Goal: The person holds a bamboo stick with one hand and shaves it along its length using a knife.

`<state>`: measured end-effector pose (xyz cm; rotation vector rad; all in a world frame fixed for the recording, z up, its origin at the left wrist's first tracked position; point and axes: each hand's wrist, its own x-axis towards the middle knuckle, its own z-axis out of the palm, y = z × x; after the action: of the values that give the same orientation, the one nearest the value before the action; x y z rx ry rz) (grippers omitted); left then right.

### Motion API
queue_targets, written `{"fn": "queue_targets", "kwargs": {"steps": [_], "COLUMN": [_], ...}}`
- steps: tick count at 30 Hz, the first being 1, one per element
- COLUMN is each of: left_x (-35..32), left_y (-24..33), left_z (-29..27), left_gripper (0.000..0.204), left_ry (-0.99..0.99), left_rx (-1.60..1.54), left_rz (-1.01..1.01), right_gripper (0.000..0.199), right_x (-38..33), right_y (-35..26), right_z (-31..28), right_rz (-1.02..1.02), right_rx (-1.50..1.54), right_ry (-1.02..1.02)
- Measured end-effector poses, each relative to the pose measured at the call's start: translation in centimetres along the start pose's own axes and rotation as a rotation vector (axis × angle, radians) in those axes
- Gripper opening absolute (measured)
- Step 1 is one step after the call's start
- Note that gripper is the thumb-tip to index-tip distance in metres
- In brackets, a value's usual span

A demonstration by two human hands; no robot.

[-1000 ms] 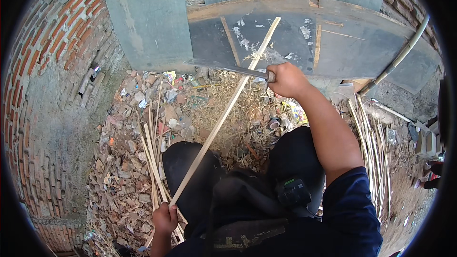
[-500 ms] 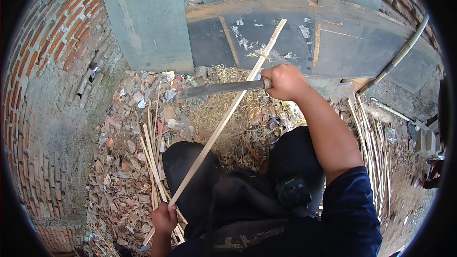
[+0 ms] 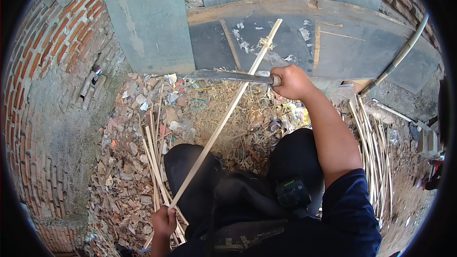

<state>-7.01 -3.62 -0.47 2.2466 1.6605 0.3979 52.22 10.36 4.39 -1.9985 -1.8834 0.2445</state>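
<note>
My left hand [image 3: 164,221] is closed round the near end of a long pale split-bamboo strip [image 3: 215,133]. The strip slants up past my left knee to the far right. Curled shavings [image 3: 265,43] cling to it close to its far end. My right hand [image 3: 290,83] grips the handle of a machete [image 3: 233,76]. Its long dark blade points left and lies across the upper part of the strip, seemingly touching it. The blade's tip is hard to make out against the board behind.
More bamboo strips lie at my left [image 3: 154,162] and in a bundle at my right [image 3: 372,157]. Shavings and rubble [image 3: 214,109] cover the ground ahead. A brick wall [image 3: 52,114] rises at the left; grey boards [image 3: 152,28] stand at the back, with a pole [image 3: 396,62] leaning there.
The machete has slid a little farther up along the strip, away from me, and slightly right. The shavings on the strip are bunched nearer its far end. My left hand stays put.
</note>
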Motion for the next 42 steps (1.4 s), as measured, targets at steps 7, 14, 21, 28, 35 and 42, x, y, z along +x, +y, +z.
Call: {"fn": "queue_targets", "kwargs": {"steps": [7,14,21,28,35,42], "left_x": [-1.1,-2.0,-1.4,-1.2,-1.5,-1.3], "left_y": [-1.3,-2.6,-2.6,-4.0,-3.7,-4.4], "left_z": [-1.8,-0.3,-0.8,-0.3,-0.3,0.3], "left_gripper": [0.042,0.036,0.04,0.052,0.04,0.05], "left_ry": [-0.085,0.039,0.009,-0.071,-0.138,-0.046], "left_rx": [-0.029,0.048,-0.009,-0.083,-0.195,-0.126], "left_rz": [-0.033,-0.024,-0.048,-0.055,-0.095,-0.069], "right_gripper": [0.028,0.033,0.035,0.03,0.017,0.016], "right_x": [0.2,-0.3,-0.4,-0.4,-0.1,0.0], "right_y": [3.4,-0.1,3.5,2.9,-0.8,-2.8], "right_z": [0.7,-1.9,0.4,1.0,-0.1,-0.8], "right_rz": [0.293,0.163,0.332,0.231,0.329,0.115], "right_rx": [0.076,-0.09,0.199,0.507,1.079,1.417], "right_ry": [0.145,-0.029,0.135,0.226,0.065,0.014]}}
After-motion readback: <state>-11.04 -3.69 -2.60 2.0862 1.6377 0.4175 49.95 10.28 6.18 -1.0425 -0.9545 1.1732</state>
